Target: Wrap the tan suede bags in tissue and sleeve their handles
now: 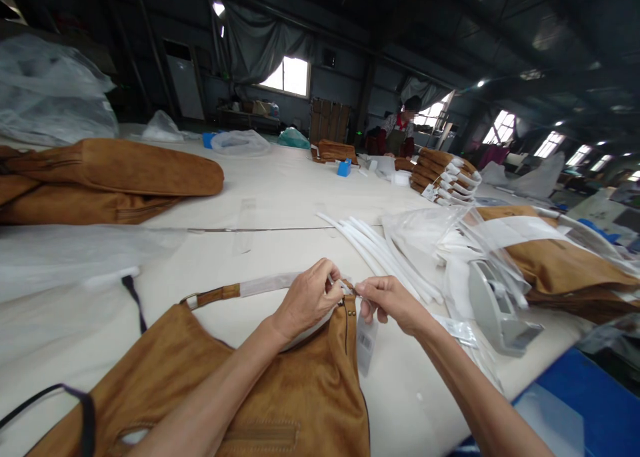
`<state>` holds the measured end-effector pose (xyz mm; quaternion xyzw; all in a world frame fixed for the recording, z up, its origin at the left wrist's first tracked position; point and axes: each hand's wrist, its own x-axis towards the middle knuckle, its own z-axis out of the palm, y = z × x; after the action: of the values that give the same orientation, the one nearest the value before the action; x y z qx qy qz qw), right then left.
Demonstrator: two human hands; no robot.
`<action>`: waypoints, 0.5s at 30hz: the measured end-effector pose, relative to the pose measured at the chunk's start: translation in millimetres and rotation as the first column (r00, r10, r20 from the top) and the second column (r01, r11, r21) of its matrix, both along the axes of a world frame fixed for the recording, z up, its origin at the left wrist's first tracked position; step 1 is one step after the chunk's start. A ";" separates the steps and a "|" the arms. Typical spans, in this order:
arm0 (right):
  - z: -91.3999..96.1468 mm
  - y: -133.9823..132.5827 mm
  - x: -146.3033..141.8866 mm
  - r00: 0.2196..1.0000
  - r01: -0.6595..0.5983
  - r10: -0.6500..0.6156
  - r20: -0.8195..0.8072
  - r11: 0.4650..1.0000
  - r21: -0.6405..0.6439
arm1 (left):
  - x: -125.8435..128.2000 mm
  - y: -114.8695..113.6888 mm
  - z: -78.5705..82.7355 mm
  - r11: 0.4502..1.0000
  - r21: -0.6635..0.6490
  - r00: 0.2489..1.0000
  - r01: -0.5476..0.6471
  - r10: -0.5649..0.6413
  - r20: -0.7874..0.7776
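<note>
A brown suede-like handbag (280,390) lies on the table in front of me, its strap (220,295) partly wrapped in white material. At the strap's right end, my left hand (313,295) is closed in a pinch on a small white strip by the metal fitting. Close beside it, my right hand (387,300) pinches at the same spot; what its fingertips hold is too small to make out. Below the right hand hangs a pale tag (366,343) with a barcode.
White foam rods (373,243) lie beyond my hands. Stacked brown bags (110,177) are at left, wrapped bags (555,250) at right. A grey tape dispenser (500,310) stands near the right edge. Another person (400,130) works at the far end.
</note>
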<state>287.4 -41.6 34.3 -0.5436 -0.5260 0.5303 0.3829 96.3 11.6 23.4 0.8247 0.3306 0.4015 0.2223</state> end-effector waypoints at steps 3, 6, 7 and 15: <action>4.3 6.0 8.8 0.990 0.021 -0.036 0.138 0.994 0.108 | 5.8 -0.4 1.1 0.978 -0.206 0.993 0.030 -0.005 0.117; 2.2 8.6 8.8 0.988 -0.027 -0.009 0.152 0.971 0.236 | 8.9 -1.4 4.0 0.943 -0.315 0.974 0.105 -0.035 0.222; 0.7 8.9 7.5 0.988 -0.054 0.012 0.156 0.961 0.270 | 9.2 -1.7 4.9 0.936 -0.333 0.968 0.116 -0.032 0.247; -2.5 10.6 -1.0 0.976 -0.129 0.052 0.210 0.919 0.373 | 10.5 0.7 0.0 0.883 -0.428 0.937 0.192 -0.035 0.349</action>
<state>286.3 -31.0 31.8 -0.4825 -0.6796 0.3778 0.4033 106.8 12.2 23.4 0.6883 0.3237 0.4314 0.4851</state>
